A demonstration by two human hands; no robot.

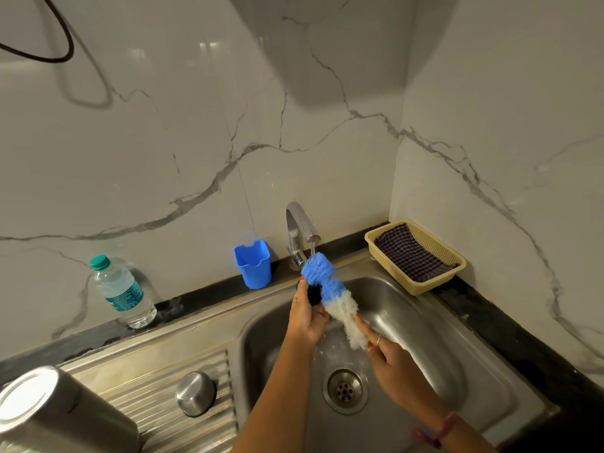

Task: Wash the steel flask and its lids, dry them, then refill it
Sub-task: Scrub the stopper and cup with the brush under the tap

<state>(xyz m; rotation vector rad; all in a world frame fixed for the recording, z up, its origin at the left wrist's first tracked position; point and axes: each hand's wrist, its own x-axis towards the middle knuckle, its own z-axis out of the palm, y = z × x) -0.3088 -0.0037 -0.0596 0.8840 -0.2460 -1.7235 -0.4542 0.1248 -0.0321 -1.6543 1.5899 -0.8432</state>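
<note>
Over the steel sink (425,325) my left hand (305,313) grips a small black lid (314,294) under the tap (302,232). My right hand (387,358) holds the lower end of a blue and white bottle brush (330,291), whose blue tip sits in the water running from the spout, right beside the black lid. The steel flask (55,416) lies upside down at the near left on the drainboard (157,371). A steel cup lid (195,393) rests upside down on the drainboard's ridges.
A clear water bottle with a green cap (121,291) stands on the dark counter at left. A blue plastic holder (252,263) sits behind the sink. A beige basket (421,282) holding a checked cloth (410,251) is in the right corner. The drain (345,390) lies below my hands.
</note>
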